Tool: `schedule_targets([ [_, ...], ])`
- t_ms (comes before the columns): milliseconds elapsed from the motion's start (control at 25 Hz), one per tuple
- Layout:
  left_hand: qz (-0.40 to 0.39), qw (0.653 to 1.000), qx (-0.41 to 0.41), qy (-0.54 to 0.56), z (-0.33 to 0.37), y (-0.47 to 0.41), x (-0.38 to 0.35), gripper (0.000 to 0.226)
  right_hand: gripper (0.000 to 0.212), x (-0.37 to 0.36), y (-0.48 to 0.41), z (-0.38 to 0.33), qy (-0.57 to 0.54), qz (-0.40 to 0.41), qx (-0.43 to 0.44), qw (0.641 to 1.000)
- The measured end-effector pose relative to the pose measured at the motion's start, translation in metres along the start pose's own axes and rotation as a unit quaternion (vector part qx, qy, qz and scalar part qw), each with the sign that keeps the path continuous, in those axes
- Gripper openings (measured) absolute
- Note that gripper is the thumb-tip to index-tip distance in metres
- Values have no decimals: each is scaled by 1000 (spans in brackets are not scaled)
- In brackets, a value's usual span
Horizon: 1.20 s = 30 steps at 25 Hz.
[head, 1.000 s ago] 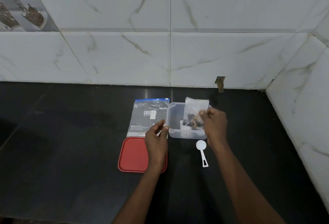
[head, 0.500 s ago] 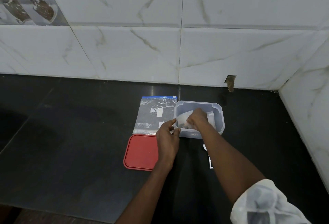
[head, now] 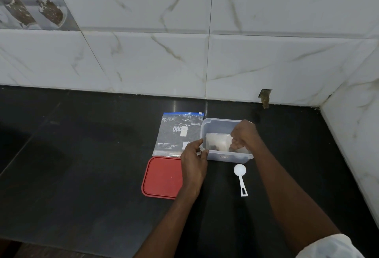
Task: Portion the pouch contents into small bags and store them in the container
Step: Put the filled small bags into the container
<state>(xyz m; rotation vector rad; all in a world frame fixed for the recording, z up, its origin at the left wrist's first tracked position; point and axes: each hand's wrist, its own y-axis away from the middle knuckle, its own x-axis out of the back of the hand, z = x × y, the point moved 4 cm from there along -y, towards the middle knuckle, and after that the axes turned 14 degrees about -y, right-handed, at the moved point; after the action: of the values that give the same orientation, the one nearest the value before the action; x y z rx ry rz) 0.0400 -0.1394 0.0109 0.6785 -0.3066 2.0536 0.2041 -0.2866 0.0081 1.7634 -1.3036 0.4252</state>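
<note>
one head-worn camera looks forward and down at the counter (head: pixel 82 175) and tiled wall (head: pixel 143 63).

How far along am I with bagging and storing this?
Done: a small clear bag with dark contents lies in the clear rectangular plastic container. In hand: the right grip rests on that bag; the left grip holds the container's corner. Left: the flat printed pouch may hold more; the red lid is off.

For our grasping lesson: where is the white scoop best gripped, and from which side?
Pinch the scoop by its thin handle from above, coming from the near side: it lies flat, its round bowl toward the container, handle pointing away from it.
</note>
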Motion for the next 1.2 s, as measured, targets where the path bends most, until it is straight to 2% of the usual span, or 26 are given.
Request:
schedule_targets([
  [80,3,1000,-1,0,0,0,-1,39,20,7,-1,-1,24,12,42,999],
  [160,6,1000,0,9,-3,-1,-3,38,15,0,10,-9,49,-28,98,994],
  [360,10,1000,8,15,-6,0,-7,39,32,-41,15,-24,129,-71,160,976],
  [600,16,1000,8,25,-10,0,-10,39,38,-48,12,-28,81,-67,148,983],
  [760,18,1000,2,21,-11,-1,-12,39,42,-55,12,-30,111,-75,165,977],
  [880,17,1000,-2,23,-12,-2,-11,39,29,-42,9,-28,101,-64,160,980],
  [920,17,1000,-4,24,-12,-2,-11,39,22,-31,7,-26,110,-43,162,980],
  [1000,17,1000,-7,25,-12,-3,-10,38,24,-8,3,-17,163,7,172,972],
  [1200,21,999,-13,24,-12,0,-10,38,33,-11,12,4,286,-34,168,943],
])
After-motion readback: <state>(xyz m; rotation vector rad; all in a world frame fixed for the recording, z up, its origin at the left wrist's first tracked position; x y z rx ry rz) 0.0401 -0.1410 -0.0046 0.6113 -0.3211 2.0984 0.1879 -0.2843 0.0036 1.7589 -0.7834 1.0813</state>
